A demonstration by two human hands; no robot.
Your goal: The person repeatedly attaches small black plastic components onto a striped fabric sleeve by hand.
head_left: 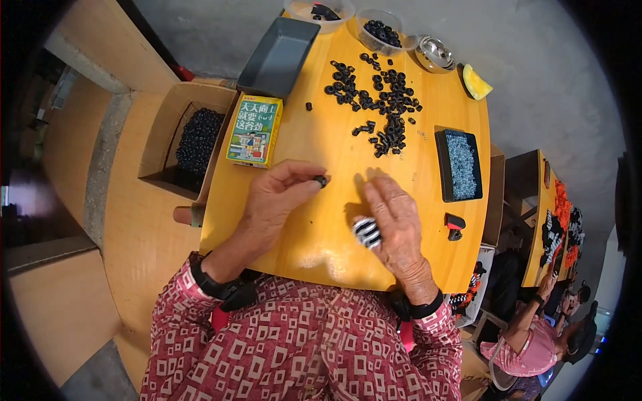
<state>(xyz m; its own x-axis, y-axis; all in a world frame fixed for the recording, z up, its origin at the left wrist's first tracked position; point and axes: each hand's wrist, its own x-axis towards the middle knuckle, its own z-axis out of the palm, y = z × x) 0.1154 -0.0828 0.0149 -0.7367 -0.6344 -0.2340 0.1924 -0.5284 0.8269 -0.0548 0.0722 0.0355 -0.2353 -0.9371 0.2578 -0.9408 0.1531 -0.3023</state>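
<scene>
Between the thumb and forefinger of my left hand (264, 207) is a small black ring-like part (321, 181), held just above the table. My right hand (401, 230) is to its right, fingers pointing forward and slightly curled. A black-and-white striped piece (366, 232) is tucked against its thumb side; the rest of that piece is hidden by the hand, so its kind is unclear. Beyond both hands, many loose black ring-like parts (391, 137) lie scattered across the wooden table (307, 144).
On the left stand a yellow-green carton (254, 130), a grey tray (277, 60) and a cardboard box (155, 144) of black parts. Clear tubs (394, 48), a metal bowl (433, 55) and a yellow fruit slice (476, 82) line the far edge. A black tray (440, 164) holds pale bits. Another person (528, 341) sits right.
</scene>
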